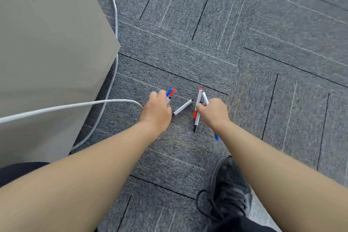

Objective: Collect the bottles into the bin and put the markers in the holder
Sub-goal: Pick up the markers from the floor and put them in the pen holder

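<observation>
A: Where are the markers seen?
B: All are seen low over the grey carpet (244, 43). Blue and red capped markers (170, 93) are held in the left hand (156, 111). The fingers are curled round them, and the caps stick out past the knuckles.
A: What is held by the right hand (213, 112)?
B: White markers (198, 102) are pinched there by the curled fingers and thumb. Red parts are seen on one, and its black tip is pointed back at the person. A blue end is seen poking out under the wrist. How many are held cannot be told.
A: Is any marker left alone?
B: Yes. One loose marker (183, 107) is laid flat on the carpet between the two hands. It is white with dark ends. One end is just beside the left hand; whether it is touched cannot be told.
A: What else is seen?
B: A white cable (75, 105) is laid across the carpet by a grey cabinet (47, 43) on the left. A black shoe (229, 184) is seen below the right arm.
</observation>
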{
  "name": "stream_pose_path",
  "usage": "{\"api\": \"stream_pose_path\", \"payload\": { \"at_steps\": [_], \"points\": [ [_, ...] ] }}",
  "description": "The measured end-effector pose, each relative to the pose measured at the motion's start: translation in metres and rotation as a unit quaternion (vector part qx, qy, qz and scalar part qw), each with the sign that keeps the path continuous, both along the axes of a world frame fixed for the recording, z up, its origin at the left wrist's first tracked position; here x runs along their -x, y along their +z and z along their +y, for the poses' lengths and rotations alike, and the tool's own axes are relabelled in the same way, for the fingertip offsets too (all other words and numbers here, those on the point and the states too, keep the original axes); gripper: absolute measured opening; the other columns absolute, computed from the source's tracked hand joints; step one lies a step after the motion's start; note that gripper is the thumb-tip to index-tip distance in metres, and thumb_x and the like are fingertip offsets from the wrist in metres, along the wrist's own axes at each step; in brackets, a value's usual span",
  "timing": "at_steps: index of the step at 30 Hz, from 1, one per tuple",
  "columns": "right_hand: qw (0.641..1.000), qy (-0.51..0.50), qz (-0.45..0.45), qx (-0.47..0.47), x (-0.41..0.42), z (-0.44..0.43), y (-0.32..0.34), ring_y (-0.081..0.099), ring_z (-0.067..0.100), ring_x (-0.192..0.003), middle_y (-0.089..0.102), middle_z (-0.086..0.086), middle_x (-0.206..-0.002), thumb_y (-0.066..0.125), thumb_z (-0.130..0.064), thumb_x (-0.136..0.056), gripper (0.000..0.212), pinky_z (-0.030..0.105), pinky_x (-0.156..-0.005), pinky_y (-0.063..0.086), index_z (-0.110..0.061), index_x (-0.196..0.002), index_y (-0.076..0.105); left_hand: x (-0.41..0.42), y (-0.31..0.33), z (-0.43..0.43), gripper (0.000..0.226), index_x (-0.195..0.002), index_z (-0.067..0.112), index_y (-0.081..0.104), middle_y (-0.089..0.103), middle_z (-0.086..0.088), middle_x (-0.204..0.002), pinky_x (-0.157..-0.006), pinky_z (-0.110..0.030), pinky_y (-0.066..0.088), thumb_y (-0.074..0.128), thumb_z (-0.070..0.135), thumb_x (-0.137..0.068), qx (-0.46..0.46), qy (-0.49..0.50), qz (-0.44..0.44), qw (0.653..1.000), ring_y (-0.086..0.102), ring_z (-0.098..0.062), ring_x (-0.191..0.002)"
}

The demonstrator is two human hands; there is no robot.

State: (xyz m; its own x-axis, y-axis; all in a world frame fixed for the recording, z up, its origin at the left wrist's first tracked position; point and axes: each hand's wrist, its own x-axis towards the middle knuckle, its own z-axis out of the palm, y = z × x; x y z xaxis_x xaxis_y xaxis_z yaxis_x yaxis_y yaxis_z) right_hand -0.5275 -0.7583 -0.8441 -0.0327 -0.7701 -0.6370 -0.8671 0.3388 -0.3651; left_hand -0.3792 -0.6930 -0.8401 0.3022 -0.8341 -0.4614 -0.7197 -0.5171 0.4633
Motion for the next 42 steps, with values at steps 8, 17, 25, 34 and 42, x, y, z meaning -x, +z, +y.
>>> {"api": "stream_pose_path", "payload": {
  "at_steps": [8, 17, 25, 34, 42],
  "points": [
    [0.995, -0.081, -0.054, 0.01, 0.005, -0.007, 0.011, 0.045, 0.019, -0.05, 0.051, 0.005, -0.065, 0.04, -0.023, -0.091, 0.029, 0.028, -0.045, 0.035, -0.01, -0.066, 0.044, 0.02, -0.005, -0.032, 0.057, -0.121, 0.012, 0.048, 0.054, -0.008, -0.115, -0.075, -0.036, 0.043, 0.068, 0.05, -0.083, -0.107, -0.053, 0.001, 0.993, 0.058, -0.029, -0.104],
    [0.998, -0.05, -0.026, 0.002, -0.006, -0.007, -0.003, 0.044, 0.016, -0.057, 0.048, 0.005, -0.079, 0.043, -0.031, -0.1, 0.024, 0.03, -0.045, 0.027, -0.007, -0.099, 0.04, 0.003, -0.001, -0.03, 0.022, -0.114, 0.008, 0.048, 0.057, -0.007, -0.097, -0.067, -0.033, 0.042, 0.045, 0.024, -0.098, -0.066, -0.049, 0.002, 0.997, 0.053, -0.028, -0.082],
    [0.995, 0.09, 0.015, -0.036, 0.006, -0.014, 0.039, 0.04, 0.014, -0.048, 0.049, 0.006, -0.07, 0.047, -0.018, -0.095, 0.025, 0.023, -0.038, 0.033, -0.003, -0.076, 0.052, -0.011, 0.028, -0.041, 0.018, -0.085, 0.015, 0.046, 0.056, -0.005, -0.08, -0.072, -0.036, 0.051, 0.045, 0.028, -0.098, -0.01, 0.065, 0.069, 0.995, 0.059, -0.03, -0.08],
    [1.0, 0.012, -0.021, 0.007, 0.026, -0.016, 0.294, 0.055, 0.028, -0.053, 0.049, 0.009, -0.057, 0.043, -0.017, -0.091, 0.035, 0.021, -0.045, 0.041, -0.011, -0.057, 0.037, 0.011, 0.255, -0.015, 0.028, -0.11, 0.0, 0.06, 0.065, -0.016, -0.107, -0.078, -0.033, 0.04, 0.042, 0.02, -0.101, -0.022, 0.135, 0.075, 0.988, 0.059, -0.033, -0.106],
    [0.995, 0.053, -0.076, 0.046, -0.02, -0.002, 0.618, 0.047, 0.022, -0.06, 0.045, 0.01, -0.073, 0.035, -0.011, -0.096, 0.031, 0.026, -0.055, 0.042, -0.018, -0.067, 0.033, -0.009, 0.608, -0.002, 0.038, -0.056, 0.017, 0.039, 0.047, -0.004, -0.056, -0.052, -0.028, 0.031, 0.054, 0.024, -0.09, 0.015, 0.284, 0.269, 0.92, 0.043, -0.024, -0.056]
  ]
}}
